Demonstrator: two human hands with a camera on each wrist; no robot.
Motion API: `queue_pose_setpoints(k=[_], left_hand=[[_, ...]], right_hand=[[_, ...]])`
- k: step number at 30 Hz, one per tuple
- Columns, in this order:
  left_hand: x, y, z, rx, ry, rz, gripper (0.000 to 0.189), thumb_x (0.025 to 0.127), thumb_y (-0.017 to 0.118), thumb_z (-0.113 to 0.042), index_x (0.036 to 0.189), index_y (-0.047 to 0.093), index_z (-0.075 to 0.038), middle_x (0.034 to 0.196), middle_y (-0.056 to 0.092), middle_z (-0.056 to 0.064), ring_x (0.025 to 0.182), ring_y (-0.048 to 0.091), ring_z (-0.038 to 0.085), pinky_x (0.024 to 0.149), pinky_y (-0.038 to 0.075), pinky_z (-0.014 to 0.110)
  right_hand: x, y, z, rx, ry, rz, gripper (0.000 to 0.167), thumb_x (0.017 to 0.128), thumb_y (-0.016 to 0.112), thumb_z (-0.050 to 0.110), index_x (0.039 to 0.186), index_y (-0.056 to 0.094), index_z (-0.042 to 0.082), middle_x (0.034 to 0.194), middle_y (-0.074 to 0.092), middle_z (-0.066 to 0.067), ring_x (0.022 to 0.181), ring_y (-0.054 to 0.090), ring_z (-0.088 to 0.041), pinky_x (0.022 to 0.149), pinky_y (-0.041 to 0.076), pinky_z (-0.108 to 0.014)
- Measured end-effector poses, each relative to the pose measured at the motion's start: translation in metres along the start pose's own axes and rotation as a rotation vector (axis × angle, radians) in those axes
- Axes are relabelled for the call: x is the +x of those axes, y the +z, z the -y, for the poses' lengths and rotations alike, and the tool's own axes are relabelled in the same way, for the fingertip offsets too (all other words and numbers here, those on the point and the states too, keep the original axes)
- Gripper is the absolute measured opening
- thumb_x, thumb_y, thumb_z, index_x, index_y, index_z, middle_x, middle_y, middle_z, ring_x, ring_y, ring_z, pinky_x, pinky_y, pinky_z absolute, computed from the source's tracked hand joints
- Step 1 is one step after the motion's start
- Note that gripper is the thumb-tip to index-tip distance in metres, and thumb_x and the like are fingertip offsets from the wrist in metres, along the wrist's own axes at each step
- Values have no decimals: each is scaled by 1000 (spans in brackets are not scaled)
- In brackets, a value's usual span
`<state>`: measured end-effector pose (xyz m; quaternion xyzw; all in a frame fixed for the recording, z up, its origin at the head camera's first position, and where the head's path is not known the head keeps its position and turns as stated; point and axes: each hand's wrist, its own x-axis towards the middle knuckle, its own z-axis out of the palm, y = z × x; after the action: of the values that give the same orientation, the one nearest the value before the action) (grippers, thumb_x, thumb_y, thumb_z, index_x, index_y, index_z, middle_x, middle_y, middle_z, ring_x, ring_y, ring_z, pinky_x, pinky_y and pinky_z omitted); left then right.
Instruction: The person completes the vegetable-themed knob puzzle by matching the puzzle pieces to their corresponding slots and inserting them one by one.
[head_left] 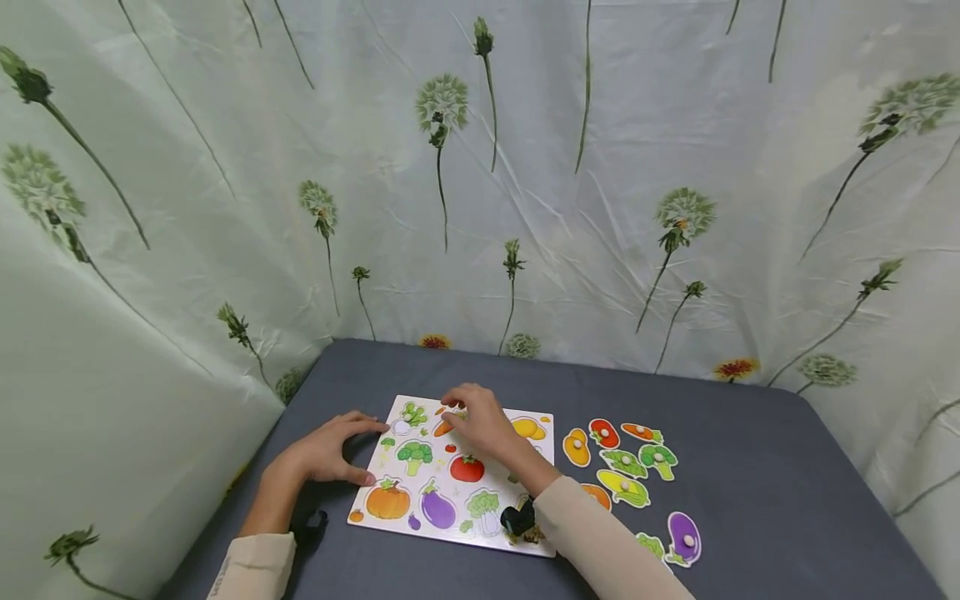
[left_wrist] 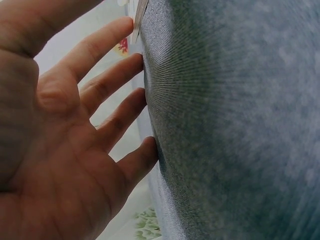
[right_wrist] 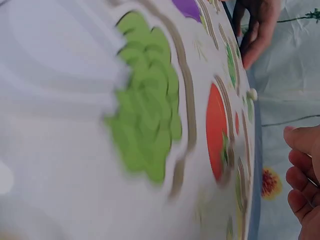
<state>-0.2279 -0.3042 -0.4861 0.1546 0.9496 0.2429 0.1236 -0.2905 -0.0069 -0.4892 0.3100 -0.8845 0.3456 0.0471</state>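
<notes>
A white vegetable puzzle board (head_left: 427, 471) lies on the dark grey table. My left hand (head_left: 330, 450) is spread at its left edge, index finger and thumb by the rim. In the left wrist view the other fingertips (left_wrist: 135, 97) rest on the table cloth. Over the board's upper middle, by the printed carrot (head_left: 442, 428), hovers my right hand (head_left: 480, 421). Its fingers (right_wrist: 296, 176) are loosely bent, with nothing visible between them. A small white knob (right_wrist: 252, 94) stands up from the board at the turnip's place. My right forearm hides part of the board's right side.
Right of the board lie several loose knobbed pieces: a tomato (head_left: 603, 433), a carrot (head_left: 642, 432), broccoli (head_left: 657, 460), corn (head_left: 623, 488) and an eggplant (head_left: 683, 540). A black wrist camera (head_left: 517, 521) overlaps the board's lower right. A dandelion-print curtain (head_left: 562, 275) hangs behind the table.
</notes>
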Motion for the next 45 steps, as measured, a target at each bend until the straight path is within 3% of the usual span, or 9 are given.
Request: queue_pose_setpoints(k=[11,20,31,45], left_hand=[[-5,-4,2,0,-10,-11,86,69,91,-52,144,61,-24,148,51,17,139,42,48,106,37,74],[-4,-3,-3,0,-10,-3,84,69,91,-51,143,62,-23,147,51,17,138,42,49,105,37,75],[-5,-1,-1,7,-7,0,85,69,90,-54,143,62,-23,148,51,18,137,43,48,105,37,75],[-3,-1,-11,-3,-29,1,86,67,91,-51,143,62,-22,149,51,18,139,42,49,105,36,76]], right_hand=[[-31,-39,-21,-17,-30,-77,15,93,77,15,108,78,13,104,73,-2,96,66,-19,84,56,-35],[-61,-76,-48,-36,43,-132,19,90,80,14,109,78,8,104,72,-2,100,69,-21,86,59,-38],[-102,-114,-83,-141,142,-184,24,90,81,19,110,77,8,103,71,-4,96,67,-23,82,58,-42],[-148,-160,-120,-202,260,-288,25,88,82,14,109,76,2,100,71,-10,93,68,-29,80,61,-46]])
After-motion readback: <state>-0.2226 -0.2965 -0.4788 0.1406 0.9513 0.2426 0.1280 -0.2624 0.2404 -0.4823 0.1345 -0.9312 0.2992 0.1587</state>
